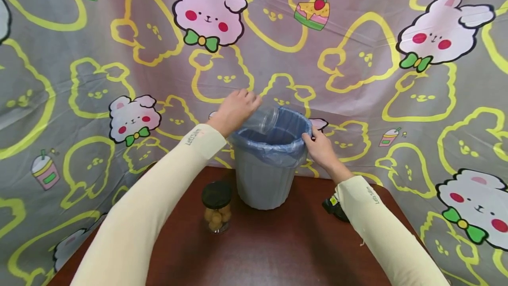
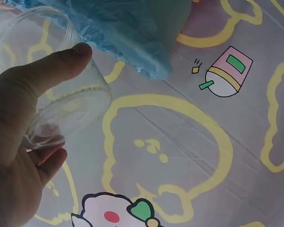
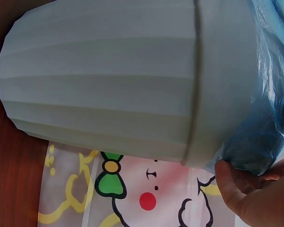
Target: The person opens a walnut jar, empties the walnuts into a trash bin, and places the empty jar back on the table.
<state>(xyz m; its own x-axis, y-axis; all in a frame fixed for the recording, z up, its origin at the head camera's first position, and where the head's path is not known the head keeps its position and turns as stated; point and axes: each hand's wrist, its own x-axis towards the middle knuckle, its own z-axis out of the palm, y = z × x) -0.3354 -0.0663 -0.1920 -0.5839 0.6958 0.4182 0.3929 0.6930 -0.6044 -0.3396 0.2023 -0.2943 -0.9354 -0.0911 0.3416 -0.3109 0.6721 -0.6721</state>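
Observation:
A grey ribbed trash bin [image 1: 263, 184] stands upright on the table, lined with a blue plastic bag [image 1: 278, 157] folded over its rim. My left hand [image 1: 237, 108] holds a clear see-through jar [image 1: 262, 120], tilted with its open end over the bin's mouth. In the left wrist view the thumb lies along the jar's side [image 2: 85, 78], and small specks line the inside near its base. My right hand [image 1: 320, 147] pinches the bagged rim on the right side of the bin. The right wrist view shows the thumb against the bag [image 3: 255, 146]; some fingertips are hidden.
A lidded jar [image 1: 216, 217] of round tan pieces, with a black lid, stands on the brown table [image 1: 254, 250] left of the bin. Beside the right sleeve lies a black object [image 1: 336, 208], partly covered. A patterned cloth [image 1: 357, 92] hangs close behind the bin.

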